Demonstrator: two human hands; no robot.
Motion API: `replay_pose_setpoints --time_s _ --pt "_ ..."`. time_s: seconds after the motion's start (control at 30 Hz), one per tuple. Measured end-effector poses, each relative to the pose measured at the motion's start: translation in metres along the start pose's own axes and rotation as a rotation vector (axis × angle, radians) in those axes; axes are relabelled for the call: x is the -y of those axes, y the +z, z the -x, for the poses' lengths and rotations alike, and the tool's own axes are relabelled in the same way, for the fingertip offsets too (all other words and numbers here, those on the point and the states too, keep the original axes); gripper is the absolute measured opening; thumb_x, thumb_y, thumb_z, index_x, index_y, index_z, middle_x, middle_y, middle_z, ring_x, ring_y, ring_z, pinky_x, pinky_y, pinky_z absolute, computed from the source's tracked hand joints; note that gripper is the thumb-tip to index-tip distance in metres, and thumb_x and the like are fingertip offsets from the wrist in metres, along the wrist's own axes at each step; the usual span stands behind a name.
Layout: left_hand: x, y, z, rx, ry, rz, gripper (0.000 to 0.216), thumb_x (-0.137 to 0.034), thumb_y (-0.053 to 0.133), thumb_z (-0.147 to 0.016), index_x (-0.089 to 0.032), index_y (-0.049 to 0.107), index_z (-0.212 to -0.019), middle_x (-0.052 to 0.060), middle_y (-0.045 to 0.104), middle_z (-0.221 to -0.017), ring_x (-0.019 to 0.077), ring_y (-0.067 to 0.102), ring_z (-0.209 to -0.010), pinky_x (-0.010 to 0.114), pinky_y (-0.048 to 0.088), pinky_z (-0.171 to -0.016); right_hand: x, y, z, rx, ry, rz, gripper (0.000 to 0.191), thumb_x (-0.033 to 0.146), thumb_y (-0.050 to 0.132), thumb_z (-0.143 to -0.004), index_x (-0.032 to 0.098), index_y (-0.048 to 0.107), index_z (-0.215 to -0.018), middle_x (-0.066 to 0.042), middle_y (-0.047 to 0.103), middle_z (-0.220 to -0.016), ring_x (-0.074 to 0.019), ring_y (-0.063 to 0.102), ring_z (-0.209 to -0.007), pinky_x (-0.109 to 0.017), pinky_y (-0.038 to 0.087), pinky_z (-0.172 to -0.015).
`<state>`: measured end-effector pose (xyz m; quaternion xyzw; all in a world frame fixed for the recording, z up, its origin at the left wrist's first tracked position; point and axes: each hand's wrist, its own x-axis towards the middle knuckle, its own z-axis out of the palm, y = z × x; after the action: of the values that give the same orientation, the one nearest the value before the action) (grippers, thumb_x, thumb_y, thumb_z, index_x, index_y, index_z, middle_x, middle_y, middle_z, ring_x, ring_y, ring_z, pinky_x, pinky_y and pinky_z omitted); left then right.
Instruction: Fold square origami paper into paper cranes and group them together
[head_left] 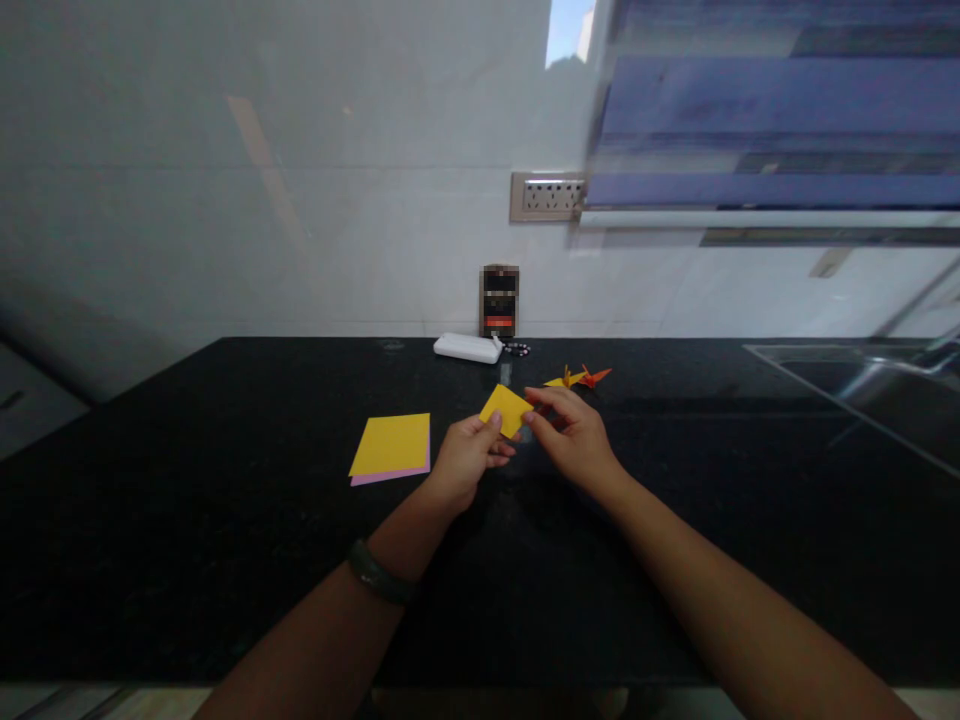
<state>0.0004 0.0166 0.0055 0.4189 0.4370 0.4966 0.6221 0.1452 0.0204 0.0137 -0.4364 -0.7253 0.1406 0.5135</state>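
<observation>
Wall: pale, glossy panels (337, 220), with a socket strip (547, 197) and, at the upper right, a blurred purple-blue blind (787, 100).
Countertop: black and smooth (225, 560), running the width of the view.
Sink: a metal basin (870, 385) set into the right end; its inside is too dark to make out.
White case-like slab: lies flat near the wall (467, 347), a beaded strap (517, 349) at its right end; whether it holds anything cannot be told.
Upright object: propped against the wall behind the slab (499, 300), its front pixelated.
Folded birds: one yellow (566, 379), one orange (595, 377), close together beyond the right hand.
Loose sheets: yellow (391, 445) over pink (390, 478), left of the left hand.
Folded yellow square: raised above the countertop between both hands (508, 408).
Left hand: grips its lower left, thumb on top, fingers beneath (463, 465).
Right hand: thumb and forefinger pinch its right corner (574, 435).
Bangle: dark green, around the left wrist (379, 574).
</observation>
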Motion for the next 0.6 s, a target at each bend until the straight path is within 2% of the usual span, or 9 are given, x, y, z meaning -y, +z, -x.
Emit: replay_pose_setpoints --time_s 0.13,0.3,0.37,0.47,0.6 --pt "-0.0020 0.0009 0.0003 -0.025 -0.020 0.051 0.023 -0.033 0.052 -0.077 -0.010 0.056 -0.074 0.007 0.065 -0.070 0.0069 0.054 -0.049 0.018 0.043 -0.047 -0.0014 0.0012 0.0001 -0.030 -0.007 -0.011 0.023 0.021 0.054 -0.075 0.020 0.062 -0.096 -0.006 0.060 -0.088 -0.0145 0.055 -0.070 -0.025 0.044 -0.052" --pt "-0.0031 0.0011 0.0008 -0.016 -0.019 0.078 0.024 -0.033 0.053 -0.077 -0.010 0.056 -0.074 0.008 0.065 -0.070 0.0069 0.054 -0.048 0.017 0.043 -0.046 0.0004 0.0002 -0.0002 -0.031 -0.089 -0.007 0.020 0.018 0.052 -0.076 0.021 0.064 -0.092 -0.006 0.060 -0.087 -0.0162 0.056 -0.081 -0.030 0.046 -0.069" --pt "-0.0030 0.0011 0.0006 -0.022 -0.022 0.076 0.024 -0.034 0.054 -0.076 -0.010 0.056 -0.074 0.008 0.065 -0.069 0.0069 0.054 -0.048 0.017 0.043 -0.046 0.0004 0.0003 -0.0003 -0.021 -0.082 0.003 0.019 0.019 0.051 -0.076 0.022 0.064 -0.090 -0.006 0.060 -0.087 -0.0167 0.055 -0.083 -0.031 0.046 -0.069" --pt "-0.0028 0.0013 0.0004 -0.028 -0.015 0.070 0.024 -0.035 0.055 -0.075 -0.010 0.056 -0.074 0.007 0.065 -0.070 0.0068 0.054 -0.048 0.017 0.043 -0.046 -0.0015 0.0019 -0.0003 -0.048 0.001 0.002 0.016 0.022 0.054 -0.074 0.022 0.063 -0.086 -0.005 0.059 -0.087 -0.0160 0.055 -0.075 -0.028 0.045 -0.060" --pt "-0.0029 0.0013 0.0010 -0.030 0.008 0.078 0.023 -0.034 0.057 -0.074 -0.011 0.056 -0.075 0.007 0.065 -0.072 0.0072 0.056 -0.051 0.017 0.043 -0.047 -0.0038 0.0051 -0.0007 -0.105 0.157 -0.042 0.012 0.027 0.059 -0.069 0.018 0.059 -0.077 -0.003 0.058 -0.072 -0.0132 0.051 -0.061 -0.027 0.043 -0.056"
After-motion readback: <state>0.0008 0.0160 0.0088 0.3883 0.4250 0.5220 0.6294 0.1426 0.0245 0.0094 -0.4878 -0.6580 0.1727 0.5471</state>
